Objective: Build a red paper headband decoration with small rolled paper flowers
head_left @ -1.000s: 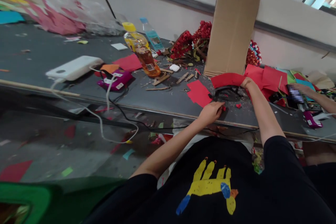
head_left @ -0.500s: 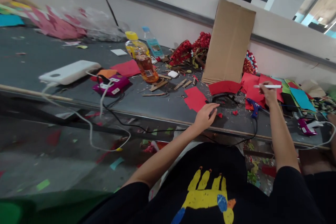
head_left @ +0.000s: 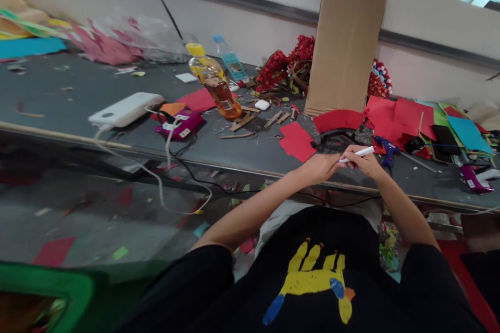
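Observation:
My right hand (head_left: 361,161) is closed around a white pen (head_left: 363,152) with a red end. Its fingertips meet those of my left hand (head_left: 322,167) over the desk's front edge. The left fingers are drawn together at the pen's other end; what they grip there is too small to make out. Just beyond the hands lie a curved red strip (head_left: 338,120) and a dark curved piece under it. A red paper piece (head_left: 297,141) lies to the left of them, and a blue glue gun (head_left: 386,152) to the right.
A cardboard sheet (head_left: 347,47) leans on the wall. Left of it stand a yellow-capped bottle (head_left: 216,83) and a blue-capped bottle (head_left: 232,62). A white power bank (head_left: 127,109) and purple socket block (head_left: 182,125) have trailing cables. Red papers (head_left: 414,117) lie right.
My right hand has moved left with the pen and met my left hand, which has shifted slightly right with its fingers drawn together. The view has tilted down and turned a little.

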The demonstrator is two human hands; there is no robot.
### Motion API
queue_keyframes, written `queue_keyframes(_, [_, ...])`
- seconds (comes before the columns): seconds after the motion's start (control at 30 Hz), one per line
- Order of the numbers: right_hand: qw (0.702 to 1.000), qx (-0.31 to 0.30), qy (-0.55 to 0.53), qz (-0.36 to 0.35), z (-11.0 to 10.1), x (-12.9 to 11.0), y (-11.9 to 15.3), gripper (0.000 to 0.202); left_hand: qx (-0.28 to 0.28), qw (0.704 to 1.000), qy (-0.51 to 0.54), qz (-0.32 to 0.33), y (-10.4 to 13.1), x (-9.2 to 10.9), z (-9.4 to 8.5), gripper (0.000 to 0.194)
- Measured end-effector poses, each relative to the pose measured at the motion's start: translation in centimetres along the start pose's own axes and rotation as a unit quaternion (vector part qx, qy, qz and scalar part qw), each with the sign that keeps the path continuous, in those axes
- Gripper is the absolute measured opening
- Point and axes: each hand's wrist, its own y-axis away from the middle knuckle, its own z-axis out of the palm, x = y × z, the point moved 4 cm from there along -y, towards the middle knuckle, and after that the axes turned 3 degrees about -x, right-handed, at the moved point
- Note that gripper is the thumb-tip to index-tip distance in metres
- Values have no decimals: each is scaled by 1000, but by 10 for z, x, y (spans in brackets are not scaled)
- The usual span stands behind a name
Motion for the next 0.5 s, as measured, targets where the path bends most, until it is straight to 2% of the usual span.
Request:
queue_keyframes(0.2, [997,-15,-42,-69,31,-21,-13,37,7,998,-57,-9,16,4,-34,48])
queue_keyframes(0.23, [997,-20,-30,-72,33,-24,-15,37,8,998,-57,-4,19,3,-39,49])
queue_keyframes(0.27, [996,3,-19,-82,29,-28,-16,38,11,999,-52,0,25,1,-43,50])
queue_keyframes(0.33, [987,107,-6,-119,6,-39,-13,44,24,999,-27,1,42,-13,-48,52])
queue_keyframes(0.37, [957,238,-23,-166,-17,-46,-5,50,36,999,-5,-7,53,-25,-50,53])
queue_keyframes(0.4, [941,281,-33,-183,-34,-51,1,53,57,998,22,-24,64,-40,-52,55])
queue_keyframes(0.47, [924,331,-27,-189,-65,-54,11,48,112,985,94,-95,81,-76,-51,54])
queue_keyframes(0.5, [923,348,16,-164,-75,-52,14,43,153,971,132,-132,85,-93,-49,52])
